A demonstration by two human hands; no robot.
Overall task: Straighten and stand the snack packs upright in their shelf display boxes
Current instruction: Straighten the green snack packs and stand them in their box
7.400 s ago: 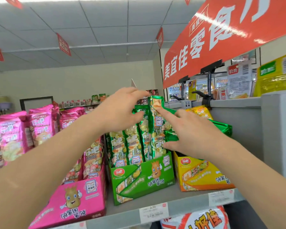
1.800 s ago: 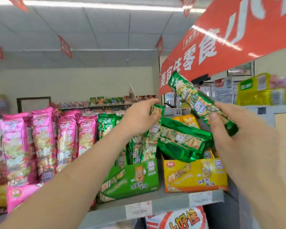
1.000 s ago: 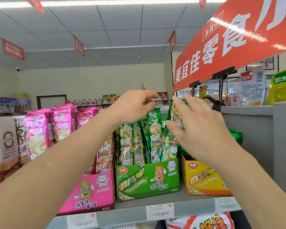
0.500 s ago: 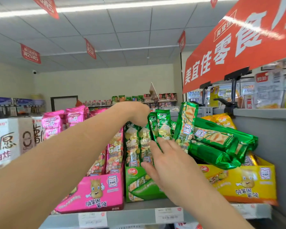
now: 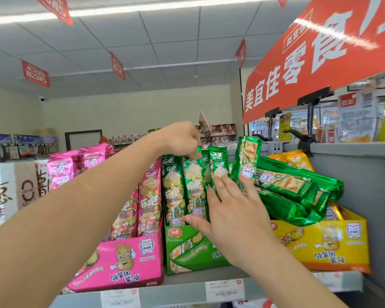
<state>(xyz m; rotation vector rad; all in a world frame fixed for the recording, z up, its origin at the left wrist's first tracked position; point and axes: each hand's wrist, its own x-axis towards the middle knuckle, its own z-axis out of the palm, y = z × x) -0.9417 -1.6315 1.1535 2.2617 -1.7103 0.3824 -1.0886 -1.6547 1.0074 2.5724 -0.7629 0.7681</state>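
Upright green snack packs [image 5: 176,190] stand in the green display box [image 5: 187,250] at the shelf's middle. My left hand [image 5: 182,138] pinches the top of one of them from above. My right hand [image 5: 231,210] is flat, fingers spread, against the fronts of the right-hand packs, holding nothing. One green pack [image 5: 247,161] leans to the right at the row's end. More green packs [image 5: 293,187] lie sideways in a heap on the yellow display box [image 5: 320,243]. The pink display box [image 5: 125,261] on the left holds upright pink packs [image 5: 149,196].
A grey shelf edge [image 5: 225,290] with price tags runs along the front. A grey side panel [image 5: 353,174] closes the shelf on the right. A red sign [image 5: 320,52] hangs overhead. Taller pink packs [image 5: 62,167] and white boxes [image 5: 0,192] stand at the left.
My right hand let go of a green pack it stood in the green box and now rests flat against the pack fronts. My left hand has stayed at the pack tops.
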